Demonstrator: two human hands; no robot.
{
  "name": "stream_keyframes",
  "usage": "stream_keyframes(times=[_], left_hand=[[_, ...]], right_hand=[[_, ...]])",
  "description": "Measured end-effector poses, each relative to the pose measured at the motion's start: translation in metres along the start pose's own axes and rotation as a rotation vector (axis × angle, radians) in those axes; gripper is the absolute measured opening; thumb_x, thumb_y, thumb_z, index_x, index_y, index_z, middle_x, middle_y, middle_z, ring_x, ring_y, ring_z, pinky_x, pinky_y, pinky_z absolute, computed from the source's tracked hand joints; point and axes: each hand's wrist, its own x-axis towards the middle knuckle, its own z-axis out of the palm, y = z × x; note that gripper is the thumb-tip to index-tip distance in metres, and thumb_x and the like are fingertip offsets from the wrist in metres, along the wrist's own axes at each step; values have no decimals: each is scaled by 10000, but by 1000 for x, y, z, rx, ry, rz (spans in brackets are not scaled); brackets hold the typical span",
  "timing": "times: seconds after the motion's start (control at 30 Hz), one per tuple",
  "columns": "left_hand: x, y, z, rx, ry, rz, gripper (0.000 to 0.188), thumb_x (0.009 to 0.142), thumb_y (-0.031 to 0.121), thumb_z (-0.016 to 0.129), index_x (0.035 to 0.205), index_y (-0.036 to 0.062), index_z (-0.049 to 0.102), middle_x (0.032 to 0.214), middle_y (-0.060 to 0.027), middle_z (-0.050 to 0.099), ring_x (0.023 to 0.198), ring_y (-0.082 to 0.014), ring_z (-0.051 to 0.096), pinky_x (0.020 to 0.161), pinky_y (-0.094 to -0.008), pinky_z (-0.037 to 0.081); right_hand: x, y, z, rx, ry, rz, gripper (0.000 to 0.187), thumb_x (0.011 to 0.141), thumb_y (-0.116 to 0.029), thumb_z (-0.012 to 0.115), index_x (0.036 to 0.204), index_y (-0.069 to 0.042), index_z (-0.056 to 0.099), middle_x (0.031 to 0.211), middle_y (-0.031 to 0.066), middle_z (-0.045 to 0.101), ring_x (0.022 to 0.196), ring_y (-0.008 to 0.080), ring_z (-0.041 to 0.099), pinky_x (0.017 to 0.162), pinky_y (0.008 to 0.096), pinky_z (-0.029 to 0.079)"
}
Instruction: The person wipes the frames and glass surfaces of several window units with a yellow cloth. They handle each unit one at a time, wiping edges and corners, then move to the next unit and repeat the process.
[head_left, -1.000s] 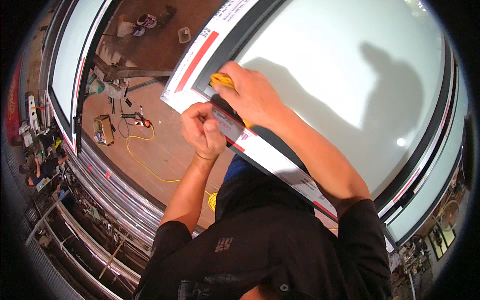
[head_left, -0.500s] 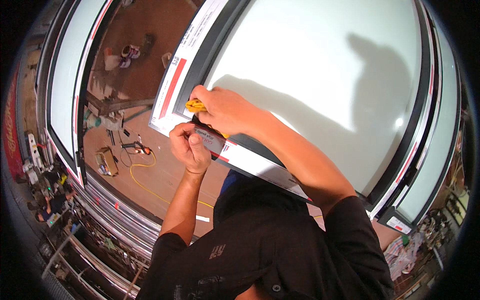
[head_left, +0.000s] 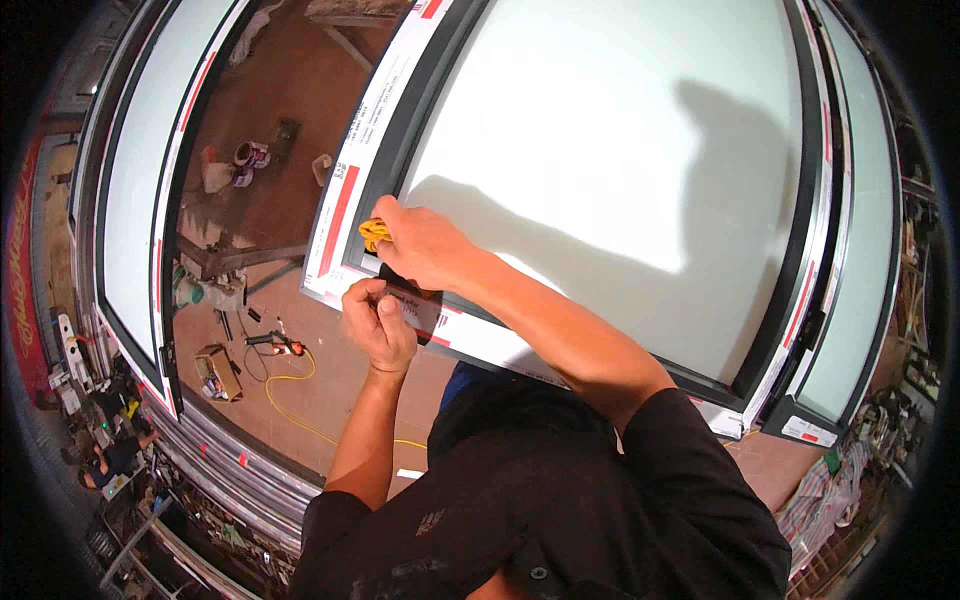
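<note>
Before me lies a framed panel with a pale frosted glass pane [head_left: 560, 140] and a dark frame [head_left: 392, 160]. White protective film [head_left: 490, 338] with red marks runs along the frame's borders. My right hand [head_left: 430, 247] is closed around a yellow ridged tool [head_left: 374, 235] above the frame's near left corner; the tool's working end is hidden under the hand. Just below, my left hand [head_left: 382, 330] is at the panel's near edge, fingers curled and thumb raised beside the film. What its fingers pinch, if anything, I cannot make out.
Another framed glass panel [head_left: 135, 200] stands at the left, and one more [head_left: 850, 200] at the right. On the floor are a corded power tool [head_left: 280, 346] with a yellow cable, a cardboard box [head_left: 217, 372] and tape rolls [head_left: 252, 155]. Long metal profiles [head_left: 235, 450] lie lower left.
The view has shifted slightly. My right hand with the yellow tool sits a little further left and lower against the frame corner. My left hand keeps nearly the same curled pose.
</note>
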Motion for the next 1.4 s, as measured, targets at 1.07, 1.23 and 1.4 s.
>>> stream_keyframes(times=[1.07, 1.23, 1.4], left_hand=[[10, -17, 2, 147, 13, 60, 302, 1120, 309, 501, 1102, 12, 552, 902, -19, 506, 790, -112, 449, 719, -242, 416], [10, -14, 4, 219, 25, -45, 344, 1100, 335, 547, 1099, -7, 582, 919, -32, 555, 809, -117, 487, 729, -252, 443], [20, 6, 12, 47, -8, -149, 296, 1083, 299, 586, 1117, 6, 614, 939, -41, 599, 806, -114, 538, 672, -245, 475]], right_hand=[[-440, 132, -191, -680, -92, 819, 316, 849, -289, 628, 973, -16, 728, 941, 248, 736, 910, 417, 728, 794, 505, 582], [-437, 140, -192, -635, -67, 788, 328, 845, -286, 630, 987, -14, 746, 947, 255, 734, 925, 409, 727, 815, 485, 581], [-442, 121, -194, 189, 348, 808, 418, 850, -280, 645, 1126, 33, 668, 1010, 210, 699, 932, 283, 705, 857, 380, 577]])
